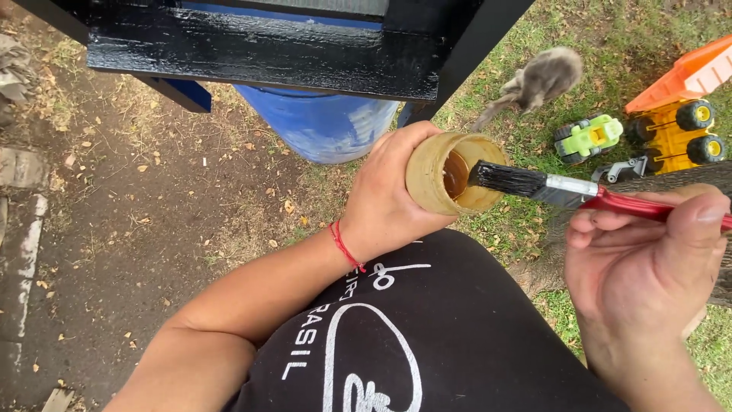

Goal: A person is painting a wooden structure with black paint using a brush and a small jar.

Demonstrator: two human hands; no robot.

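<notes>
Head view: my left hand [389,194], grip clamped round a tan jar [446,174] tipped sideways; my right hand [648,259], grip pinching a red-handled brush [568,189], bristles at the jar mouth. Risk: brown liquid spilling onto my black shirt [427,336] if the jar tips further.

soft even daylight, sharp focus

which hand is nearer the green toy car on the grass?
Right. The right hand sits just below the green toy car, holding the red-handled brush. The left hand is farther to its left, wrapped around the tan jar.
</notes>
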